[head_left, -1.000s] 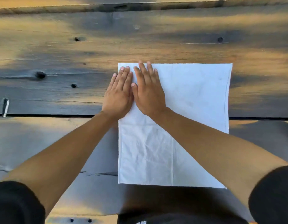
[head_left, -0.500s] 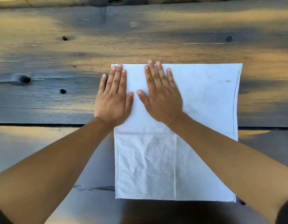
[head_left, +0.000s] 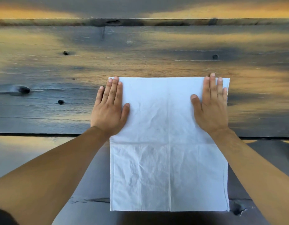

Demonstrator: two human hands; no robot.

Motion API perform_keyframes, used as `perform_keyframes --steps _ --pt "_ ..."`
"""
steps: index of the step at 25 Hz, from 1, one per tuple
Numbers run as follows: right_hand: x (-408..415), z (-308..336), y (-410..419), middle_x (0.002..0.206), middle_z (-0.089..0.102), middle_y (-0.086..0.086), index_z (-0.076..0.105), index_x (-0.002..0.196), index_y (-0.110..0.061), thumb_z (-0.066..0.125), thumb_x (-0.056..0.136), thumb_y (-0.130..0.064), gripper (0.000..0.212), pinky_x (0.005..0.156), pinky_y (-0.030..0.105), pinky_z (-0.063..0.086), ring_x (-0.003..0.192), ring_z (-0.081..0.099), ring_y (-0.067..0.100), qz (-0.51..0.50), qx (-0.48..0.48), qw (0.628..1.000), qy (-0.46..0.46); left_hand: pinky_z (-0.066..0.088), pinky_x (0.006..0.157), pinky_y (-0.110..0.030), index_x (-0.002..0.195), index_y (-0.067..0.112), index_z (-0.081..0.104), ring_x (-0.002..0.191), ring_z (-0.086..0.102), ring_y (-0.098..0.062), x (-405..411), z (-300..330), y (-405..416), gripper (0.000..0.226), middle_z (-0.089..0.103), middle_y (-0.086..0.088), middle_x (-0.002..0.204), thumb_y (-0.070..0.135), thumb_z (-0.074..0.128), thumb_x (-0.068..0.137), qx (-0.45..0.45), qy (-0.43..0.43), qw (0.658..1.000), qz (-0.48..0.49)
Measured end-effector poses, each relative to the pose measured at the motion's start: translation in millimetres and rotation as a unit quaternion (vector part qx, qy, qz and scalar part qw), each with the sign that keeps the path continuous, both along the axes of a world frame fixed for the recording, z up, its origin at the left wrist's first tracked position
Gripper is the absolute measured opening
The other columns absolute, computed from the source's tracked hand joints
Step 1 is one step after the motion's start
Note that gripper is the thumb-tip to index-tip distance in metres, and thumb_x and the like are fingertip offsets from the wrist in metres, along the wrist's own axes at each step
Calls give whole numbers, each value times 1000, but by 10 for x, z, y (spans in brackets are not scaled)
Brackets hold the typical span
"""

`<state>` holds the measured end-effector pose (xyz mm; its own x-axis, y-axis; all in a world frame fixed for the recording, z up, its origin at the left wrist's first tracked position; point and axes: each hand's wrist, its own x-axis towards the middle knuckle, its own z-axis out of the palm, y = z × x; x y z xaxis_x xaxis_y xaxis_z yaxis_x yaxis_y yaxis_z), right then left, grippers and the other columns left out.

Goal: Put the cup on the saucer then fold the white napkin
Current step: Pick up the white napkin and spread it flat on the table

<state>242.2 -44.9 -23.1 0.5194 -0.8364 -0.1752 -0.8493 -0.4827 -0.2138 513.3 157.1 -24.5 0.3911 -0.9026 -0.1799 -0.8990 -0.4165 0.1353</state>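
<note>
The white napkin (head_left: 169,143) lies flat on the wooden table (head_left: 59,70) as a creased, nearly square sheet with a faint vertical fold line down its middle. My left hand (head_left: 110,109) rests palm down on its far left corner, partly over the napkin's left edge. Palm down on the far right corner rests my right hand (head_left: 211,106), fingertips at the far edge. Both hands are flat with fingers extended, holding nothing. No cup or saucer is in view.
The table is made of weathered grey planks with dark knots (head_left: 24,90) and a gap between boards (head_left: 35,134). A raised wooden edge (head_left: 140,21) runs along the far side.
My right hand has slid from beside the left hand across the far edge to the right corner. The left hand stayed at the left corner. The view shifted.
</note>
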Motion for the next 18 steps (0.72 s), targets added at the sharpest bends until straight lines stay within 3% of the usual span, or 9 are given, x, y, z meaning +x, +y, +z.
perform_keyframes --steps 2,5,9,13,18 --pt "340 72 225 169 9 14 16 159 -4 22 104 -49 72 125 53 4 156 2 34 -11 12 999 -41 5 127 -48 160 5 9 157 -2 -24 6 -1 -10 71 4 -11 169 45 24 103 -1 2 1000 -1" --pt "1111 113 809 167 19 13 27 157 -5 25 105 -44 65 126 51 6 156 9 34 112 12 989 -95 5 127 -47 160 6 10 157 -1 -24 9 2 -1 71 5 -11 169 44 25 102 -4 4 1000 1" --pt "1574 19 1133 167 21 8 26 158 -10 21 106 -45 63 125 50 11 156 10 29 175 4 983 -57 6 127 -46 160 7 8 157 -2 -22 7 -6 10 67 3 -10 170 40 16 103 -3 1 1000 3" --pt "994 -70 684 168 19 5 23 159 -13 27 104 -52 68 124 51 13 156 11 26 188 -47 981 -13 5 127 -47 160 6 7 157 -2 -23 19 -11 13 73 2 -10 169 47 23 102 -2 4 1000 -4" --pt "-74 -92 -46 170 8 10 9 160 -8 21 102 -57 77 125 53 9 156 3 31 67 -52 996 36 5 127 -47 160 8 3 157 -6 -22 24 -1 25 76 -2 -8 170 51 22 101 7 3 1000 -6"
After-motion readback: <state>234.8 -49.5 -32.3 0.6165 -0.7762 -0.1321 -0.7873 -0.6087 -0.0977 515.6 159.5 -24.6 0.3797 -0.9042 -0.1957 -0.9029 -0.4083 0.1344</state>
